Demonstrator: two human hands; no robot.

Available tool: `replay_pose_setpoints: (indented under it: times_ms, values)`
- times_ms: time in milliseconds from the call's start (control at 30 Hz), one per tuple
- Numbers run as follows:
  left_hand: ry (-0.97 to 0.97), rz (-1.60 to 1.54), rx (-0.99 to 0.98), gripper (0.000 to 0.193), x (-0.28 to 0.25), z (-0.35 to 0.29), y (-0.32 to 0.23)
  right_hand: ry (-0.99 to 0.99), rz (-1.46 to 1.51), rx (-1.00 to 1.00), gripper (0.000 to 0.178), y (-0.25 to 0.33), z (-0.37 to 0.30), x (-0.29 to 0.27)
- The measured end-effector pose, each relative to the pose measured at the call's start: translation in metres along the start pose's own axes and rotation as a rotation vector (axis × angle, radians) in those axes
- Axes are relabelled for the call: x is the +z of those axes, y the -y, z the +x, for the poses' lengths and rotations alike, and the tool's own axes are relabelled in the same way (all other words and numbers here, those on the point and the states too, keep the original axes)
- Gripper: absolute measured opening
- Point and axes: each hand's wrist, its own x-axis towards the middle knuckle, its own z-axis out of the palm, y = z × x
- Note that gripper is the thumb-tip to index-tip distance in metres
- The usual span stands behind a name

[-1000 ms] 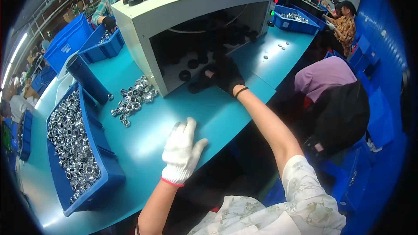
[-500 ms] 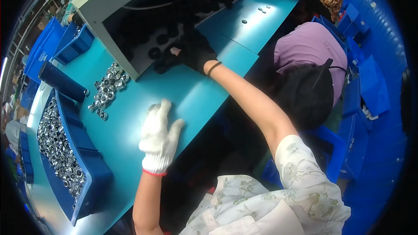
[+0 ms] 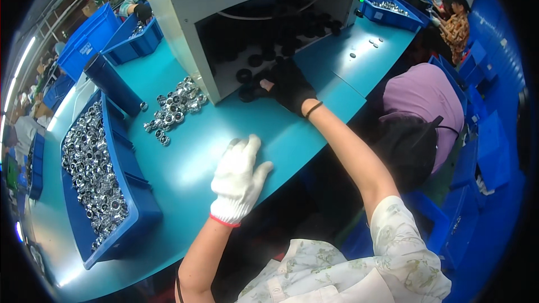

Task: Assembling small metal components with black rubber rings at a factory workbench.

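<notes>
My right hand [image 3: 289,87], in a black glove with the thumb tip bare, reaches into the open front of a white metal box [image 3: 193,56]. Its fingers blend into the dark interior, so I cannot tell whether they grip anything. Right by the thumb are black round caps [image 3: 243,76]; many more lie deeper inside. My left hand [image 3: 238,177] wears a white knitted glove with a red cuff. It is open, with fingers stretched out and thumb apart, at the near edge of the teal table [image 3: 185,191]. Nothing shows in it.
Shiny metal rings lie in a loose pile [image 3: 177,104] left of the box. Many more fill a blue bin [image 3: 143,213], with a dark blue cylinder [image 3: 112,84] behind it. A few small black pieces [image 3: 352,55] lie farther right. Beside the table, a person in purple [image 3: 424,92] bends down.
The whole view has shifted, so the table, box and bin sit farther right in the picture. Both hands keep nearly the same poses and places relative to the box and table.
</notes>
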Motion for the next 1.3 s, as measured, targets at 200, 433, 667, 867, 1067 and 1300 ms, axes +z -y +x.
replay_pose_setpoints:
  times_ms: [200,433,667,867,1067,1300]
  values:
    - [0.005,-0.015,-0.007,0.049,-0.002,0.000,0.002,0.212,0.065,-0.066,0.054,0.025,-0.008,-0.025]
    - [0.019,-0.042,0.004,0.047,-0.003,0.000,0.000,-0.020,-0.138,-0.198,0.056,0.009,-0.009,-0.008]
    - [0.017,-0.011,0.008,0.048,-0.007,0.001,0.000,0.143,-0.071,-0.140,0.045,0.019,0.000,-0.018]
    - [0.021,-0.005,0.011,0.049,-0.001,0.003,-0.002,-0.036,0.085,-0.205,0.038,0.039,0.047,-0.011]
    - [-0.007,-0.005,0.037,0.051,0.001,0.003,0.003,-0.023,0.047,-0.193,0.038,0.065,0.131,0.026]
    - [-0.007,0.025,0.102,0.052,0.004,0.006,0.010,0.115,0.003,-0.050,0.037,0.080,0.173,0.051]
